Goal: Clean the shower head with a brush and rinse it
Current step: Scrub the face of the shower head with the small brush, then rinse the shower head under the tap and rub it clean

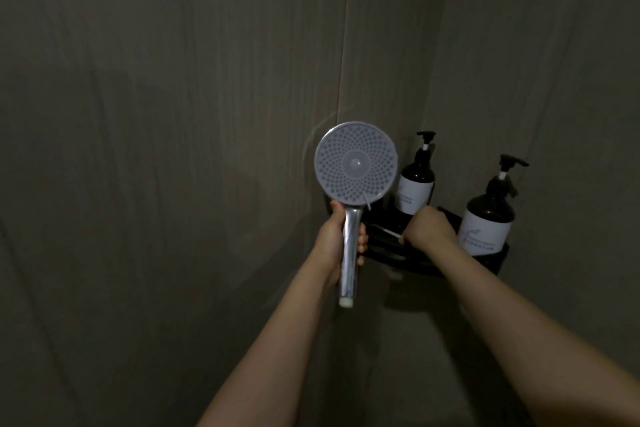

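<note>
A round shower head with a dotted grey face and a chrome handle stands upright in front of the wall, face turned toward me. My left hand is wrapped around its handle. No hose shows at the handle's white lower end. My right hand reaches onto the black corner shelf, fingers curled over a thin pale brush handle lying there. The brush's bristles are hidden in the dark.
Two dark pump bottles with white labels stand on the shelf, one behind my right hand, one to its right. Grey tiled walls meet in a corner behind the shelf. The light is dim.
</note>
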`<state>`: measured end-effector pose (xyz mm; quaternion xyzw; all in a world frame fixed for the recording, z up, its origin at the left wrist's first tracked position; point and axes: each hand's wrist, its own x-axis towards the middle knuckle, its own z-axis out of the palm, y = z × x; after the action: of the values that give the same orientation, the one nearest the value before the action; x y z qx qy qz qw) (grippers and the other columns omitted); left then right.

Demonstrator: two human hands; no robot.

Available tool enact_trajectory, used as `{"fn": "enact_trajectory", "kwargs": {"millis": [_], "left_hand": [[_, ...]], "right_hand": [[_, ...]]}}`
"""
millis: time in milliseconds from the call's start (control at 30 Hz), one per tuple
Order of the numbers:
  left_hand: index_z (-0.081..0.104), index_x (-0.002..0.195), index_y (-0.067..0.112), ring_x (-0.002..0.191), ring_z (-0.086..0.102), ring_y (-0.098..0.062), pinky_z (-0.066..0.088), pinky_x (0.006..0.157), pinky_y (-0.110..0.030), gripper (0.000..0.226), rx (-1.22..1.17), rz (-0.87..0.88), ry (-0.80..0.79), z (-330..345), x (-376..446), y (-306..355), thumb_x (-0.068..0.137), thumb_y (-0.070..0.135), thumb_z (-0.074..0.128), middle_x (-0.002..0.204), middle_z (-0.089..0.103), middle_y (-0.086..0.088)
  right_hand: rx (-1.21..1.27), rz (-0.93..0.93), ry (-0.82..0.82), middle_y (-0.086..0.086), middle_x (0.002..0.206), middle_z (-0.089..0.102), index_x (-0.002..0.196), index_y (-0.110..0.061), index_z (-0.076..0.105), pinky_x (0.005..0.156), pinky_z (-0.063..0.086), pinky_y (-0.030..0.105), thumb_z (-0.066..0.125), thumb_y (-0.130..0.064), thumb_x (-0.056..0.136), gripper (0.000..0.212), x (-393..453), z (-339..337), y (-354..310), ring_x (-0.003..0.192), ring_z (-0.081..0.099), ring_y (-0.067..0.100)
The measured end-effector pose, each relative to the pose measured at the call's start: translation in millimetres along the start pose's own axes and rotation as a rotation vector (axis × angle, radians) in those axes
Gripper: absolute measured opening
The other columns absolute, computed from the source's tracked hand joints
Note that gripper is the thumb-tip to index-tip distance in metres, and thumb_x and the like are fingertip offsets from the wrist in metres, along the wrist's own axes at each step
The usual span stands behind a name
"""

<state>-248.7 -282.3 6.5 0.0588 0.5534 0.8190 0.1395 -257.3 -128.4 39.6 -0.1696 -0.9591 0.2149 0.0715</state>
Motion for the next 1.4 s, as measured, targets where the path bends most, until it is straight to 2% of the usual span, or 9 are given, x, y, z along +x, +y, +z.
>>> {"fn": "enact_trajectory", "kwargs": {"millis": [267,367,467,533,700,867,1133,1233,1400], "left_hand": [[0.047,0.062,0.012,0.039,0.042,-0.010,0.035,0.040,-0.017,0.070,-0.020,-0.018,-0.016,7,-10,-7,0.090,0.068,0.014,0.048,0.046,0.001],[0.047,0.061,0.012,0.037,0.042,-0.010,0.035,0.038,-0.016,0.070,-0.035,-0.010,-0.030,10,-16,-10,0.090,0.067,0.014,0.047,0.046,0.001],[0.048,0.062,0.012,0.038,0.043,-0.010,0.036,0.039,-0.016,0.071,-0.031,-0.014,-0.042,17,-25,-19,0.091,0.067,0.014,0.046,0.047,0.001],[0.050,0.065,0.011,0.040,0.045,-0.010,0.038,0.041,-0.018,0.070,-0.023,-0.028,-0.050,23,-33,-28,0.091,0.066,0.015,0.047,0.049,0.001],[0.056,0.074,0.012,0.046,0.050,-0.011,0.043,0.046,-0.021,0.060,-0.005,-0.024,-0.088,37,-62,-63,0.093,0.060,0.025,0.057,0.054,-0.001],[0.053,0.080,0.012,0.050,0.058,-0.010,0.050,0.051,-0.023,0.018,0.107,0.121,0.105,56,-92,-103,0.096,0.016,0.048,0.072,0.060,-0.007],[0.056,0.079,0.012,0.048,0.060,0.002,0.051,0.060,-0.017,0.018,0.231,0.048,0.274,66,-143,-171,0.095,0.008,0.048,0.073,0.062,-0.003],[0.056,0.078,0.013,0.055,0.060,-0.006,0.051,0.059,-0.017,0.020,0.273,-0.002,0.278,66,-155,-192,0.095,0.008,0.048,0.072,0.062,-0.003],[0.059,0.078,0.013,0.059,0.058,-0.011,0.051,0.062,-0.022,0.022,0.315,-0.063,0.202,62,-159,-231,0.095,0.007,0.047,0.071,0.062,-0.004]], "right_hand": [[0.031,-0.081,0.065,0.008,0.067,0.050,0.067,-0.007,0.052,0.044,0.035,0.023,0.066,-0.011,0.082,0.021,-5,-2,2,0.070,0.054,0.022],[0.573,-0.317,0.186,0.010,0.066,0.055,0.061,-0.008,0.053,0.054,0.039,0.025,0.051,-0.015,0.092,0.032,-14,-3,3,0.064,0.053,0.020],[1.189,-0.309,-0.054,0.002,0.096,0.066,0.087,-0.021,0.062,0.082,0.051,0.032,0.041,-0.031,0.098,0.026,-35,-13,-4,0.091,0.061,0.015],[1.314,-0.318,-0.148,-0.002,0.102,0.065,0.095,-0.023,0.061,0.088,0.052,0.035,0.043,-0.027,0.097,0.018,-45,-16,-2,0.102,0.062,0.018],[1.216,-0.242,-0.023,0.010,0.110,0.064,0.116,-0.004,0.058,0.084,0.054,0.037,0.052,-0.010,0.093,0.025,-75,-15,27,0.102,0.062,0.025],[1.151,-0.228,-0.009,0.009,0.107,0.065,0.118,-0.002,0.057,0.085,0.054,0.036,0.054,-0.009,0.091,0.028,-113,1,72,0.102,0.063,0.023],[1.001,-0.208,-0.081,-0.001,0.083,0.060,0.097,-0.009,0.055,0.073,0.051,0.030,0.058,-0.004,0.087,0.011,-161,36,125,0.084,0.060,0.018],[0.954,-0.168,-0.089,0.007,0.090,0.062,0.104,0.001,0.057,0.079,0.052,0.038,0.060,-0.003,0.086,0.018,-170,49,147,0.090,0.059,0.023],[0.882,-0.071,-0.046,0.012,0.098,0.062,0.110,0.003,0.058,0.073,0.051,0.029,0.061,-0.005,0.086,0.026,-187,72,180,0.091,0.059,0.021]]}}
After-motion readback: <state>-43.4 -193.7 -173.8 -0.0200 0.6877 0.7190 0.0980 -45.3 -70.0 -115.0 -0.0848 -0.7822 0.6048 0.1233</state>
